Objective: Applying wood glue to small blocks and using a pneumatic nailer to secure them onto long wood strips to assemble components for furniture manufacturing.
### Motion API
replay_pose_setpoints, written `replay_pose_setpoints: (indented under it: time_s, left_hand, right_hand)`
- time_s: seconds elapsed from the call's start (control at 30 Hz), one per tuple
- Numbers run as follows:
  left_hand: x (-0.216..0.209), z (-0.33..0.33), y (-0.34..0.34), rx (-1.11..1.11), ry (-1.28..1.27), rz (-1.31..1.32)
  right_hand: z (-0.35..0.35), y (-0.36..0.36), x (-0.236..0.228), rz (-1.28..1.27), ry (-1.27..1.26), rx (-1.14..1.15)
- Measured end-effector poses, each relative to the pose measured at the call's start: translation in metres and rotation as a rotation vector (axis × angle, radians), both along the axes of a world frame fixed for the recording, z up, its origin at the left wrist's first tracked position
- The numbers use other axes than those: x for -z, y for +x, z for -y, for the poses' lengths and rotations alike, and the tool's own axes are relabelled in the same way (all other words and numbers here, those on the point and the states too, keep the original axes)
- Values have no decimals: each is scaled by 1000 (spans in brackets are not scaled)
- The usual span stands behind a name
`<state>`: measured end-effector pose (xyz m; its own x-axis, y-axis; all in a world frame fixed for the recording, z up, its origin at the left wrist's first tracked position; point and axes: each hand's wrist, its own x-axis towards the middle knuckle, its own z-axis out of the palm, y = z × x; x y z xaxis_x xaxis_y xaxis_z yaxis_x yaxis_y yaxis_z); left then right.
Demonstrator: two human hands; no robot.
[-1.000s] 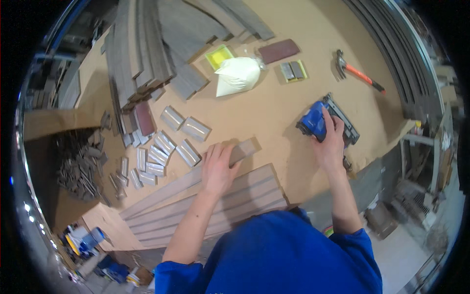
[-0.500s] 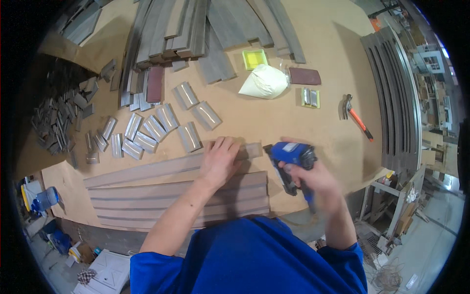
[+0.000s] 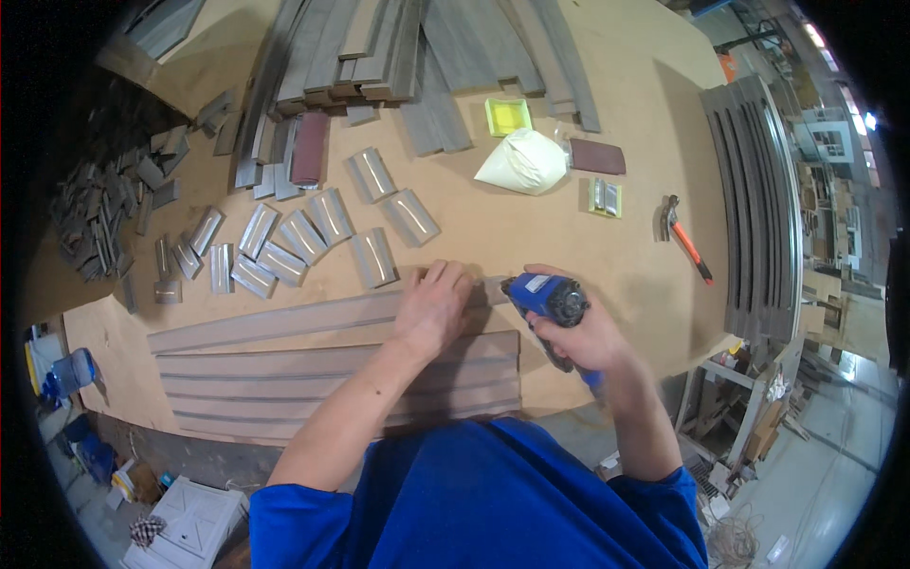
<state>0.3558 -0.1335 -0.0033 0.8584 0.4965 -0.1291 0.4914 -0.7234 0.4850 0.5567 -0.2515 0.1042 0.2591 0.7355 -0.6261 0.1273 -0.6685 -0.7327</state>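
Blue nail gun [image 3: 548, 298] stands over the right end of a long wooden strip [image 3: 275, 321] at the near side of the table [image 3: 630, 275], its nose pointing left; whether the nose touches the wood I cannot tell. The right hand [image 3: 586, 337] is wrapped closed around its handle. A second ago the tool was farther right, well apart from the strip, with that hand laid over it; it has since been swung round and brought to the strip's end. The left hand [image 3: 436, 308] has its fingers bent down over the strip's far edge, gripping it as it did before; its thumb is hard to make out. Nearer the person lie parallel boards [image 3: 332, 384]. Beyond the strip, to the left, are small grey blocks [image 3: 374, 258]; farther off, a whitish bag [image 3: 526, 166]; to the right, a hammer [image 3: 687, 242].
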Motion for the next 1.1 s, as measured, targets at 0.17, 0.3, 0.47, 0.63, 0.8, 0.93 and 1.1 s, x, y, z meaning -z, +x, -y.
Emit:
replay_pose_setpoints:
  time_s: [0.17,0.3,0.47,0.63,0.8,0.93,1.1]
  left_hand:
    - [2,-1,0,5,4,16]
    - [10,1,0,9,15,-16]
    - [11,1,2,-7,12,20]
    - [9,0,2,0,-13,10]
    - [12,-1,0,2,-5,11]
    - [19,0,-12,-39,-23,212]
    - [18,-4,-27,-91,-47,227]
  right_hand:
    - [3,-2,-7,-131,-47,90]
    - [11,-6,-12,-173,-50,96]
    - [14,-8,-9,-153,-63,63]
    - [17,-8,-8,-173,-61,92]
    - [22,-14,-8,-229,36,148]
    - [14,-11,-17,-262,77,132]
    - [-11,-25,-24,-164,-25,-6]
